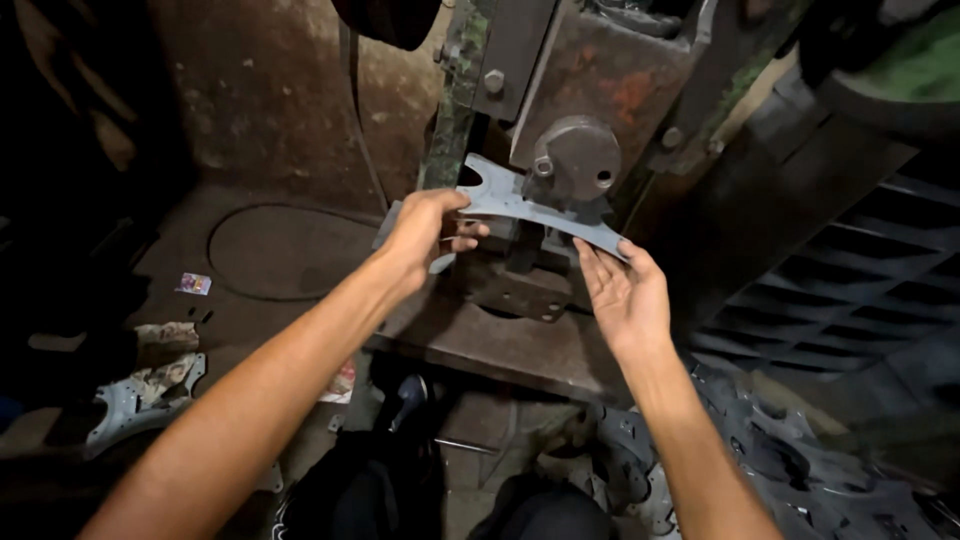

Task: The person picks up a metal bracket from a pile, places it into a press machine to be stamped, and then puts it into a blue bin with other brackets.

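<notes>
Dim workshop floor, rusty press frame [600,70] filling the upper centre of the frame, worn brown bed plate [480,340] below it.

Curved grey sheet-metal blank [520,205] sits at centre frame, laid across the die block [520,275] directly under the round ram head [575,160]. Its notched wide end points upper left; the narrow end tapers down to the right.

Left hand [425,235]: fingers curled, closed on the blank's left end, thumb on top. Right hand [625,290]: palm up, fingers loosely spread, fingertips [600,255] under the blank's narrow right tip, supporting rather than gripping.

Outward: pile of similar stamped grey pieces [760,470] at lower right, one more cut piece [140,400] at lower left on rags. Ribbed dark guard [850,280] at right. Small coloured wrapper [193,284] on the floor at left. Dark shoe [405,400] at bottom centre near the bed's edge.

Risks, as judged:
- Both hands are close to the ram; a stroke while fingers are this near would crush them.
- Blank edges look sharp and the hands are bare; a slip could cut the palm.
- The right side is only propped on fingertips, so the blank could tilt off the die and seat crooked.
- Loose scrap near the feet could cause a stumble toward the machine.
</notes>
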